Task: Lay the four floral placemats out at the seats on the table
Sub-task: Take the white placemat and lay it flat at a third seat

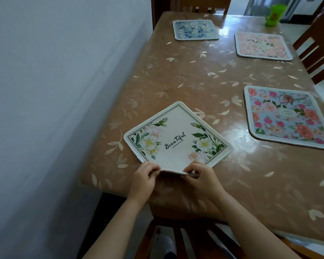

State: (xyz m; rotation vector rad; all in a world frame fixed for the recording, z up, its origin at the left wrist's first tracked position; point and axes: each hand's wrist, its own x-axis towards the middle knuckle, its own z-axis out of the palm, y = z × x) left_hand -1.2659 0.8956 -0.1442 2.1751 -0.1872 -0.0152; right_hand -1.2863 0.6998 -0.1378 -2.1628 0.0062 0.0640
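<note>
A white floral placemat (177, 136) with the word "Beautiful" lies turned like a diamond near the table's front left corner. My left hand (144, 177) and my right hand (203, 177) both pinch its near corner, which is lifted slightly off the table. A blue placemat with pink and orange flowers (286, 116) lies flat at the right. A pale pink floral placemat (262, 46) lies further back on the right. A blue and white floral placemat (195, 29) lies at the far end.
The brown table (195, 81) has a leaf-patterned cover and stands against a white wall (54, 90) on the left. A green cup (275, 14) stands at the far right corner. Wooden chairs (314, 51) stand at the right, the far end and below my arms.
</note>
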